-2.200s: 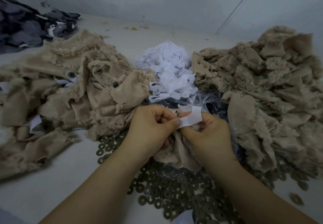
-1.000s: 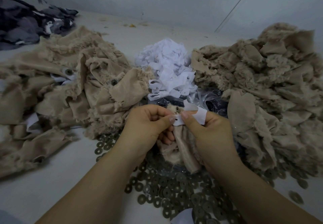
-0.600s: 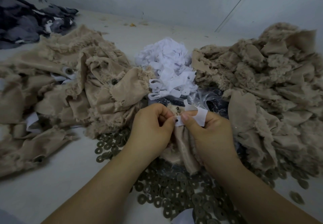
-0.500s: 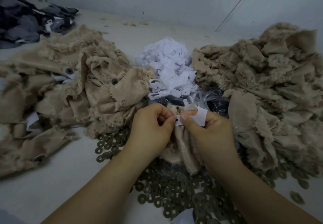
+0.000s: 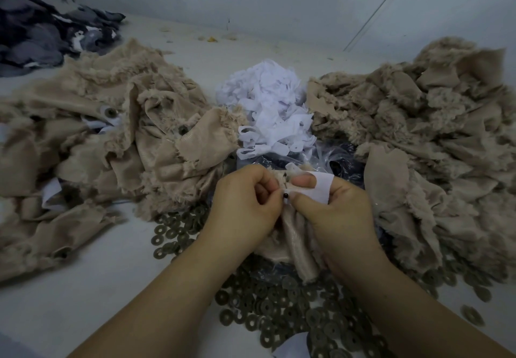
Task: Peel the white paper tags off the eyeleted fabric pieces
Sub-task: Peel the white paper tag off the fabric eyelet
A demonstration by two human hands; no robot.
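Between the two big heaps of cloth, just above the scattered washers, both hands meet over one beige fabric piece [image 5: 293, 235]. The left hand [image 5: 245, 207] has its fingers curled tightly and pinches the upper edge of this piece. The right hand [image 5: 337, 209] pinches the white paper tag [image 5: 321, 187] between thumb and forefinger; the tag bends over the forefinger and its lower end is still attached to the cloth. A small dark eyelet [image 5: 286, 195] shows exactly where the two thumbs come together. The fabric piece hangs down from the hands, over the washers.

Behind the hands lies a heap of white peeled tags [image 5: 268, 112], and a clear plastic bag [image 5: 335, 159] is just beside it. On the left is a pile of beige fabric pieces [image 5: 111, 145], some with eyelets and white tags visible. On the right is another beige pile [image 5: 424, 134] with frayed edges. Many dark round washers [image 5: 279, 307] cover the pale table [image 5: 83, 288] under the forearms. Dark grey cloth [image 5: 42, 36] lies at the far left corner.
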